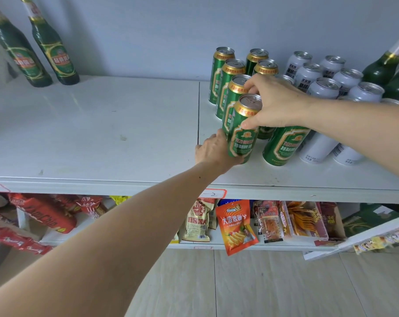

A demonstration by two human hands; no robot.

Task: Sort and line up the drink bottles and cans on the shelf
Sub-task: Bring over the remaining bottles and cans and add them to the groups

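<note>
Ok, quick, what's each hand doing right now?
Left hand: against the lower left side of the front green can; grip cannot be told.
Right hand: closed on that can's top.

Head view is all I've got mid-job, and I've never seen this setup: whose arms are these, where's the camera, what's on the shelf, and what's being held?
There is no machine here: a person works with bare hands, and the single picture comes from a camera worn on their head, looking forward and down.

The white shelf carries two rows of green cans standing upright, with silver cans grouped to their right. Two green bottles stand far left, and more bottles stand at the right edge. The shelf below holds snack bags.

The front green can is held by both hands: the right hand grips near its top, and the left hand touches its lower left side. Another green can stands just to its right.
</note>
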